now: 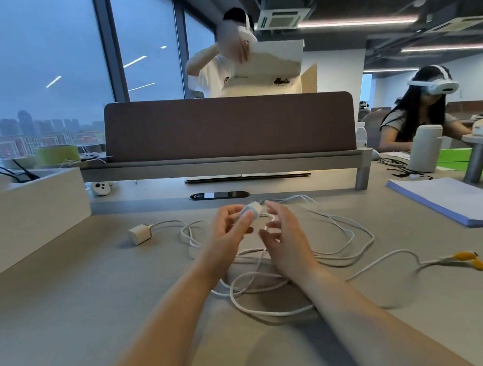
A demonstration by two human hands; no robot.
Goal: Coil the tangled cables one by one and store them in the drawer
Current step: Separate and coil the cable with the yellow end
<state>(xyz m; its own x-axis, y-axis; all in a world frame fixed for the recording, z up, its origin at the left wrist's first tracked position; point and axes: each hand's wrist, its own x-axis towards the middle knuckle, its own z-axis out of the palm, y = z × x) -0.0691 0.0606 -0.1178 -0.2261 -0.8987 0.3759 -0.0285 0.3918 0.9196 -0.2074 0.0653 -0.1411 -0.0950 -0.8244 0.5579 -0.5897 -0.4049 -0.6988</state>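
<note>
A tangle of white cables [334,234] lies spread over the grey desk [74,314] in front of me. My left hand [228,233] holds a white charger plug [251,210] between thumb and fingers, lifted a little above the tangle. Just to its right, my right hand [284,241] hovers with fingers spread and nothing in it. A second white charger block [139,233] rests on the desk to the left, its cable running into the tangle. One cable ends far right in yellow connectors [468,258]. No drawer is in view.
A white box [34,216] stands at the left edge. A brown divider panel [229,128] on a raised shelf closes the back. A paper stack [451,201] lies at the right, a white bottle [424,147] behind it. Two people with headsets are beyond the desk.
</note>
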